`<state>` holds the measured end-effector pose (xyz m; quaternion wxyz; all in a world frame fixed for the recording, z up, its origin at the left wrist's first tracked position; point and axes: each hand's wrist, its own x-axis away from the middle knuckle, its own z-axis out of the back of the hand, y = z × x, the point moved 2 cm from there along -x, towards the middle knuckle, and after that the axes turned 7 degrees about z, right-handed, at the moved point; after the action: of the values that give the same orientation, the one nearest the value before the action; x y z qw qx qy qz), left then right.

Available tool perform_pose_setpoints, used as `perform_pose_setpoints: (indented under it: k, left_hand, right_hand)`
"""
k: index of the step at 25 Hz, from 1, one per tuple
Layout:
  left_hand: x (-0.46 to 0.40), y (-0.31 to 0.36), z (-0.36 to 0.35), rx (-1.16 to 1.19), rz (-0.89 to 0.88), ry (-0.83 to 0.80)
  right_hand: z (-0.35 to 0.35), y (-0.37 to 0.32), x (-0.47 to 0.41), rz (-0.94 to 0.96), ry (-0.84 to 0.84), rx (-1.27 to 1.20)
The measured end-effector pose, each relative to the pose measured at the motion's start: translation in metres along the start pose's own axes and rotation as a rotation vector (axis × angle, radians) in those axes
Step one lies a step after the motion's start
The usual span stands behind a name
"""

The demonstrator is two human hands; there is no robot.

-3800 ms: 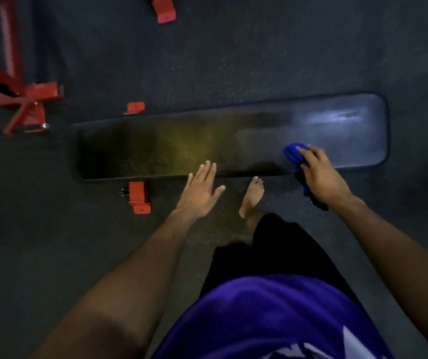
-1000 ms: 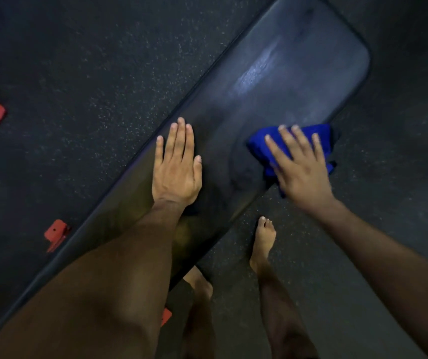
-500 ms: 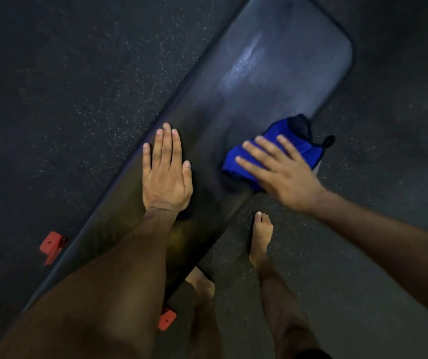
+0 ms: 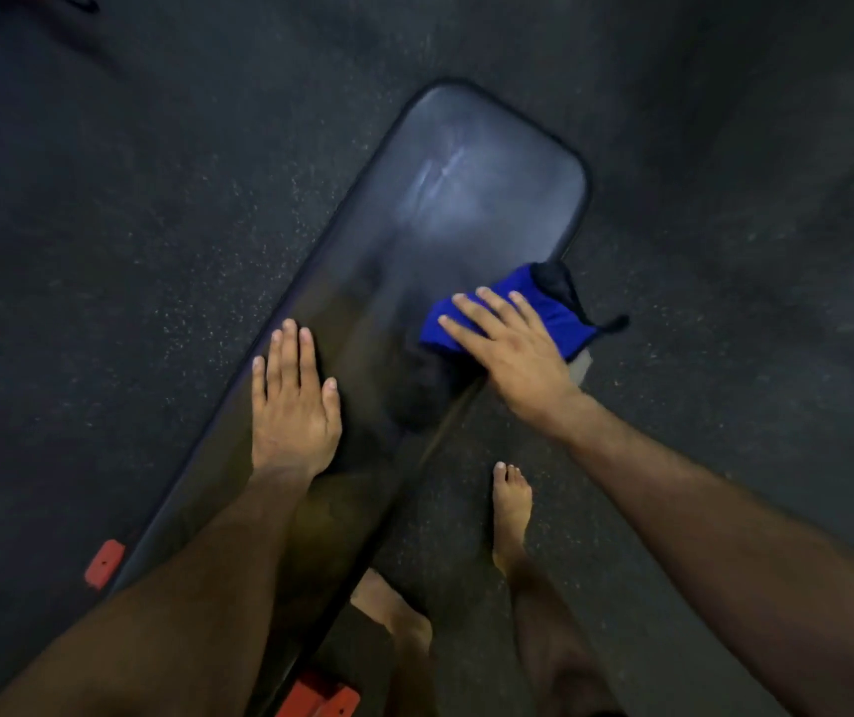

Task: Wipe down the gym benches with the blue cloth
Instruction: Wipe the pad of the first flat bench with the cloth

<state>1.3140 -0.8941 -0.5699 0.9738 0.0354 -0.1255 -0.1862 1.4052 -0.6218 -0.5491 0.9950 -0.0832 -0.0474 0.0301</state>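
Here, the blue cloth (image 4: 520, 317) is being pressed flat against the right edge of the black bench pad (image 4: 445, 199) by the right hand (image 4: 513, 349), its fingers straight and spread over the fabric. The pad is being leaned on by the left hand (image 4: 293, 406), palm down, fingers extended together. Red bench feet (image 4: 103, 563) are being shown on the speckled floor (image 4: 156, 251).

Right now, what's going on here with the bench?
A barefoot person is wiping a black gym bench. The right hand presses a blue cloth flat on the pad near its right edge, fingers straight. The left hand rests flat on the pad closer to the person, as if bracing. The far end shows a pale sheen. Red bench feet stand on the dark floor.
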Motion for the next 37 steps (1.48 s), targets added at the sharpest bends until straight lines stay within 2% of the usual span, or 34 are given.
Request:
perform_pose_setpoints:
  k: [2, 3, 5, 7, 11, 13, 15, 19, 22, 26, 27, 29, 31, 33, 35, 37]
  left_hand:
    - [-0.015, 0.011, 0.019, 0.033, -0.052, 0.004]
    - [-0.032, 0.028, 0.028, 0.046, -0.127, 0.02]
    - [-0.077, 0.072, 0.032, 0.089, -0.244, 0.051]
    - [-0.11, 0.105, 0.021, 0.086, -0.207, 0.052]
    - [-0.122, 0.103, -0.011, -0.016, -0.203, 0.133]
    - [-0.12, 0.104, -0.006, -0.016, -0.214, 0.166]
    - [-0.123, 0.107, -0.003, -0.028, -0.202, 0.164]
    - [-0.123, 0.106, -0.006, -0.063, -0.19, 0.136]
    - [-0.124, 0.106, -0.007, -0.078, -0.177, 0.128]
    - [-0.124, 0.107, -0.006, -0.084, -0.179, 0.137]
    - [-0.124, 0.107, -0.006, -0.089, -0.179, 0.142]
    - [-0.123, 0.109, -0.006, -0.088, -0.184, 0.142]
    - [-0.123, 0.109, -0.005, -0.082, -0.173, 0.133]
    - [-0.125, 0.107, -0.004, -0.071, -0.168, 0.115]
    - [-0.125, 0.109, -0.005, -0.072, -0.174, 0.119]
    - [-0.126, 0.107, -0.005, -0.071, -0.173, 0.118]
  right_hand:
    - [0.015, 0.048, -0.002, -0.214, 0.087, -0.016]
    - [0.021, 0.064, -0.01, -0.226, 0.117, -0.025]
    - [0.021, 0.068, -0.032, -0.053, 0.13, -0.008]
    - [0.006, 0.051, -0.044, 0.107, 0.089, 0.022]
    - [-0.009, 0.053, -0.078, 0.141, 0.058, 0.063]
    - [-0.001, 0.074, -0.118, 0.081, 0.09, 0.075]
    - [0.008, 0.101, -0.14, -0.064, 0.116, 0.056]
    - [0.006, 0.124, -0.077, -0.337, 0.129, 0.017]
    - [0.001, 0.079, -0.046, -0.246, 0.101, 0.004]
    - [0.0, 0.058, -0.126, 0.017, 0.048, -0.001]
    - [0.001, 0.069, -0.152, 0.019, 0.054, 0.011]
    - [0.007, 0.113, -0.177, -0.127, 0.07, 0.023]
    - [0.011, 0.147, -0.155, -0.347, 0.104, -0.013]
    - [0.012, 0.151, -0.101, -0.458, 0.128, -0.07]
    - [0.005, 0.116, -0.046, -0.412, 0.097, -0.081]
    - [-0.004, 0.068, -0.028, -0.3, 0.087, -0.06]
